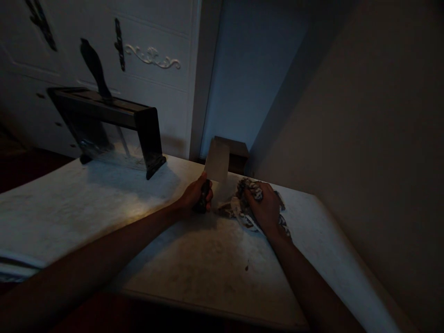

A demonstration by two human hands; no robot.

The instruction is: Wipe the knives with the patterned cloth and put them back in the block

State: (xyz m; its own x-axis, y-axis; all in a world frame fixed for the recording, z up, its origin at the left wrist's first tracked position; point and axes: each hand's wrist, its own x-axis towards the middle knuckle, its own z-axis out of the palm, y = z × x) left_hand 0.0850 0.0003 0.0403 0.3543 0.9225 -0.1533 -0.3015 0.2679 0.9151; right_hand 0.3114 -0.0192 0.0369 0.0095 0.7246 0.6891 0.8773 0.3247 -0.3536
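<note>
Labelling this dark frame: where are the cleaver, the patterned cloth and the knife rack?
cleaver (217,162): head view, middle of the blade.
patterned cloth (239,208): head view, pale fold at its left.
knife rack (150,134): head view, dark end panel.

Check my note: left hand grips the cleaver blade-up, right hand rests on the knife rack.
One error. In the head view the right hand lies on the crumpled patterned cloth, not the knife rack, which stands apart at far left. The left hand does grip the cleaver blade-up.
</note>
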